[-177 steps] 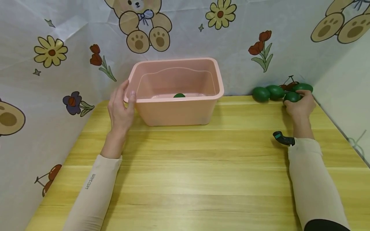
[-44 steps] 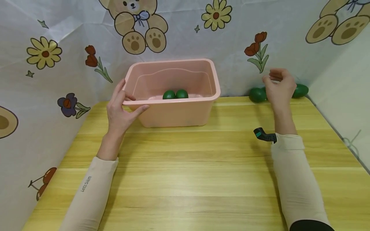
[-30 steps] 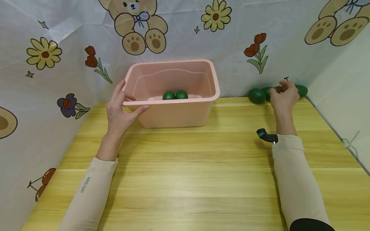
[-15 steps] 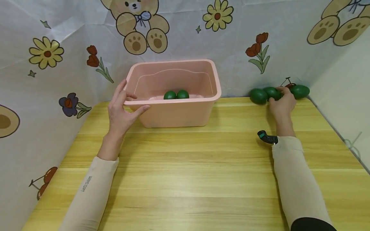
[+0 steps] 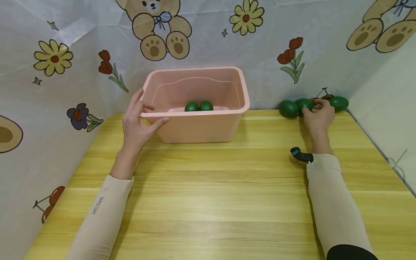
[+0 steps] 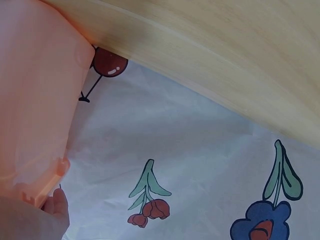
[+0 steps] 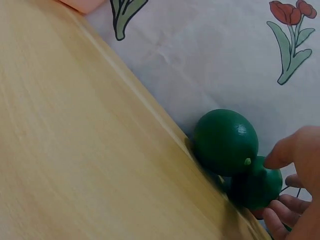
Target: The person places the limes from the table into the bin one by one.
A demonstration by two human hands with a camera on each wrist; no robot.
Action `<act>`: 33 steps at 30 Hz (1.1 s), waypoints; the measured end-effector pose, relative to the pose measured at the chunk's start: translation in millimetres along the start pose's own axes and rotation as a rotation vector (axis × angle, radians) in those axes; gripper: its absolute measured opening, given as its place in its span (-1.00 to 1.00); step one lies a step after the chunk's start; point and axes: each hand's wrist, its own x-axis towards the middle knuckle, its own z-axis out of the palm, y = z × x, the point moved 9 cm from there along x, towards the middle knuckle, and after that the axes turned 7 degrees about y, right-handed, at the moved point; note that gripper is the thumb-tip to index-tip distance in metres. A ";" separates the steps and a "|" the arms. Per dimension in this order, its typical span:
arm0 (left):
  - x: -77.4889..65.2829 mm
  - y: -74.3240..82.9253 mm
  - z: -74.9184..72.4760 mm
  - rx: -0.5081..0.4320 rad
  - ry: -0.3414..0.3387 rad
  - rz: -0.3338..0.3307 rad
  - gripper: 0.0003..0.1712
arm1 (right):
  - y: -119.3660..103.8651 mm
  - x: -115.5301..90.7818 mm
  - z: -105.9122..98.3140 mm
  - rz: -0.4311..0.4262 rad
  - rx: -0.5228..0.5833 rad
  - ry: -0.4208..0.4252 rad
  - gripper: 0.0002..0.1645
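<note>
My left hand (image 5: 134,124) grips the left front corner of a pink plastic bin (image 5: 201,128), its thumb outside the front wall and a finger over the rim. Two green limes (image 5: 191,106) lie side by side inside. At the back right my right hand (image 5: 320,115) pinches a lime (image 5: 304,104) by its right side; in the right wrist view, thumb and fingertips meet that lime (image 7: 256,187). Against its left lies another lime (image 5: 288,108), whose stem nub shows in the right wrist view. One more lime (image 5: 339,103) sits to the right of the hand.
The light wooden table (image 5: 208,195) ends at a white cloth backdrop (image 5: 208,43) printed with bears and flowers. A pale wall (image 5: 390,108) borders the right edge. A black wrist device (image 5: 301,155) sticks out from the right sleeve.
Since the earliest frame, a second lime has come into view in the bin. My right hand has come down from above the row onto a lime; the two left limes have shifted slightly left.
</note>
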 end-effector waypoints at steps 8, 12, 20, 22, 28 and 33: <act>0.4 -2.4 -0.4 -0.011 0.007 -0.006 -0.07 | -7.5 -0.7 9.1 -0.090 -0.033 -0.142 -0.11; 0.3 0.2 -0.6 -0.004 -0.003 -0.013 -0.11 | -3.4 0.4 11.4 -0.064 -0.021 -0.162 -0.09; 0.8 2.2 -0.7 -0.002 -0.003 -0.004 -0.11 | -0.4 1.6 13.1 -0.054 -0.011 -0.192 -0.01; 0.9 1.8 -0.2 -0.003 0.001 0.001 -0.08 | -0.1 1.6 12.8 -0.048 -0.003 -0.194 0.01; 0.4 1.4 -0.2 0.002 0.001 0.002 -0.04 | -3.8 0.3 13.2 -0.080 -0.001 -0.195 0.01; 0.0 1.4 -0.1 0.002 -0.003 -0.001 -0.06 | -4.7 -1.3 15.8 -0.130 -0.046 -0.213 -0.01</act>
